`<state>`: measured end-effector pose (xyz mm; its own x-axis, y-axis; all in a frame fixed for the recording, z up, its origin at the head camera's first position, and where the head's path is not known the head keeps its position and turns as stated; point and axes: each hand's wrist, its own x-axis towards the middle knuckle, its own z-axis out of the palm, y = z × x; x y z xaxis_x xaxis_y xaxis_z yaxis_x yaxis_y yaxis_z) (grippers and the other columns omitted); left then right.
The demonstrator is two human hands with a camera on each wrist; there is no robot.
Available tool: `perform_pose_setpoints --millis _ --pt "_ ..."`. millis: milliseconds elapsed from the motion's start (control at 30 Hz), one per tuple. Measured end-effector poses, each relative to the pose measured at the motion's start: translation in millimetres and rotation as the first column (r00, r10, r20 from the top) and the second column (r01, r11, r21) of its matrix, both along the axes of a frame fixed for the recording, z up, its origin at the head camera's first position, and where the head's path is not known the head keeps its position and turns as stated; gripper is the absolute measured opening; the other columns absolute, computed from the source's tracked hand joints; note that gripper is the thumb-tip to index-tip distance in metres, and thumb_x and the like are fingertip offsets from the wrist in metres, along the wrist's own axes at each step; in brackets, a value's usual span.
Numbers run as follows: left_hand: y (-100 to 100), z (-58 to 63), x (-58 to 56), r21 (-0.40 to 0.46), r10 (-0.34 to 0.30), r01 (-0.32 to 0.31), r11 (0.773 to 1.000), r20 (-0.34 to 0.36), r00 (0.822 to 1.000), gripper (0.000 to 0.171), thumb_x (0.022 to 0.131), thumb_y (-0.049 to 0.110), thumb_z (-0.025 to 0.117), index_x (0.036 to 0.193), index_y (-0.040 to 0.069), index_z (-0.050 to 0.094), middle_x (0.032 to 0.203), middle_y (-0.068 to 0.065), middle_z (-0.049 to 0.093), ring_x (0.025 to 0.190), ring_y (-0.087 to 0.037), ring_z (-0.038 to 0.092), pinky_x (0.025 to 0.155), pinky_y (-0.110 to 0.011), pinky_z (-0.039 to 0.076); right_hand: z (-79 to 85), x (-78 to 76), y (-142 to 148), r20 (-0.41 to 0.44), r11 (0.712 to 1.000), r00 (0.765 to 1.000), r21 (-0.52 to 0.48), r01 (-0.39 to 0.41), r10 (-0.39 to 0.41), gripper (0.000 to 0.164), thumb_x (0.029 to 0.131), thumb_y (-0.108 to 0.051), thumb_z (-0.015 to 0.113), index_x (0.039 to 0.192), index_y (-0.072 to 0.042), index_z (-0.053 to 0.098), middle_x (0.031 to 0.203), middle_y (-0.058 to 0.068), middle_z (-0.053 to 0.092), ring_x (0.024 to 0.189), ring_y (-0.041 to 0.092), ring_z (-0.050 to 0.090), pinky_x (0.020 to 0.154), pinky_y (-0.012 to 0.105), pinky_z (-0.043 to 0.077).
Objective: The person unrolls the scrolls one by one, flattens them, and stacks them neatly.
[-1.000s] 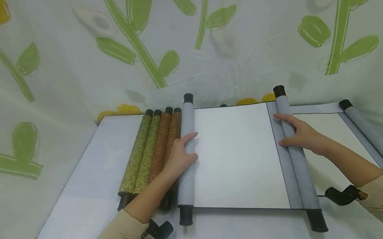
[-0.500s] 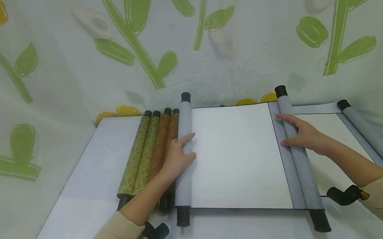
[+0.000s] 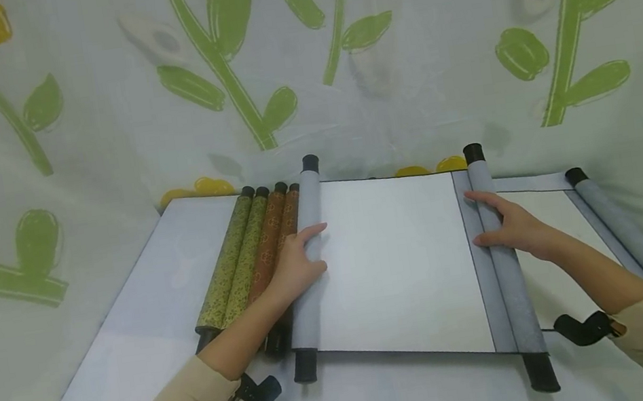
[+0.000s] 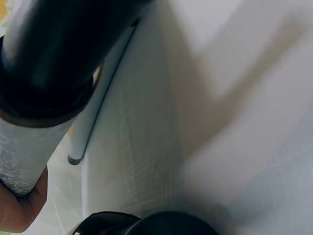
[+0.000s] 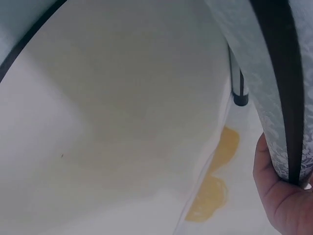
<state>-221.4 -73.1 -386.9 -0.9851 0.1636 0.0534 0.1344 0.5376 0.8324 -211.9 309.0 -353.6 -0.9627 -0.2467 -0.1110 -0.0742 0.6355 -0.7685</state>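
A hanging scroll [image 3: 398,265] with a blank white sheet and grey patterned borders lies partly unrolled across the table. My left hand [image 3: 300,265] grips its left roll [image 3: 311,202], thumb and fingers around it. Around the right roll [image 3: 512,283] curls my right hand [image 3: 512,221]. Both rolls have black end knobs. In the left wrist view, the left hand [image 4: 22,208] wraps the grey roll below a large black knob [image 4: 54,54]. The right wrist view has the right hand [image 5: 286,196] cupping the other grey roll [image 5: 274,107].
Left of the scroll lie two green patterned rolled scrolls [image 3: 225,262] and two brown ones [image 3: 272,242], side by side. A second opened scroll [image 3: 552,216] lies at the right, its grey roll [image 3: 628,229] near the table's right side. A flower-printed curtain [image 3: 406,99] hangs behind.
The right hand and its roll have shifted slightly right, and the white stretch between the rolls has widened a little. The left hand keeps its hold; the view itself has drifted slightly.
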Motion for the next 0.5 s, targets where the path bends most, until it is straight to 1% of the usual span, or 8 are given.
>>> perform_pose_setpoints --millis 100,167,233,300,367,500 --pt "-2 1.2 1.4 -0.005 0.000 0.000 1.000 0.013 1.000 0.065 0.073 -0.003 0.059 0.135 0.015 0.053 0.131 -0.024 0.042 0.112 -0.034 0.045 0.082 -0.043 0.044 0.1 1.4 2 -0.007 1.000 1.000 0.006 -0.003 0.003 0.091 0.080 -0.010 0.072 0.151 -0.007 0.016 0.152 0.031 0.005 0.137 0.053 0.008 0.099 0.071 0.020" --pt "-3 1.4 2.1 -0.004 0.000 0.000 1.000 0.020 1.000 0.061 0.075 -0.001 0.058 0.134 0.015 0.054 0.129 -0.024 0.042 0.108 -0.033 0.045 0.077 -0.038 0.043 0.1 2.0 3 -0.011 1.000 1.000 0.005 -0.006 0.006 0.091 0.080 -0.009 0.072 0.151 -0.007 0.016 0.153 0.031 0.005 0.137 0.053 0.008 0.099 0.071 0.020" --pt "-4 1.1 2.3 0.002 0.002 -0.002 1.000 0.019 1.000 0.058 0.075 0.000 0.057 0.132 0.014 0.056 0.128 -0.023 0.042 0.107 -0.032 0.044 0.075 -0.037 0.042 0.1 2.4 5 -0.012 1.000 1.000 0.013 -0.006 0.006 0.090 0.080 -0.010 0.072 0.151 -0.008 0.016 0.153 0.031 0.005 0.137 0.053 0.008 0.099 0.072 0.019" --pt "-5 0.3 2.0 0.004 0.000 0.000 1.000 0.014 1.000 0.056 0.074 0.000 0.058 0.129 0.013 0.058 0.128 -0.021 0.043 0.109 -0.032 0.043 0.080 -0.040 0.042 0.1 2.8 7 -0.011 1.000 1.000 0.026 -0.002 0.002 0.090 0.080 -0.010 0.072 0.151 -0.008 0.016 0.153 0.031 0.005 0.137 0.053 0.008 0.099 0.072 0.019" --pt "-5 -0.5 1.7 0.008 -0.005 0.005 1.000 0.010 1.000 0.055 0.073 0.000 0.062 0.127 0.013 0.059 0.129 -0.020 0.045 0.112 -0.032 0.044 0.087 -0.046 0.042 0.3 3.3 8 -0.012 0.999 1.000 0.041 0.001 0.000 0.090 0.080 -0.010 0.072 0.151 -0.008 0.016 0.152 0.032 0.006 0.137 0.053 0.008 0.099 0.072 0.018" --pt "-4 -1.4 0.7 0.010 -0.018 0.018 1.000 0.004 1.000 0.059 0.071 0.002 0.071 0.128 0.013 0.058 0.130 -0.019 0.047 0.117 -0.034 0.044 0.095 -0.055 0.039 0.4 4.4 12 -0.015 0.999 1.000 0.054 0.002 -0.001 0.091 0.080 -0.009 0.072 0.151 -0.007 0.015 0.151 0.033 0.006 0.136 0.054 0.007 0.098 0.073 0.018"
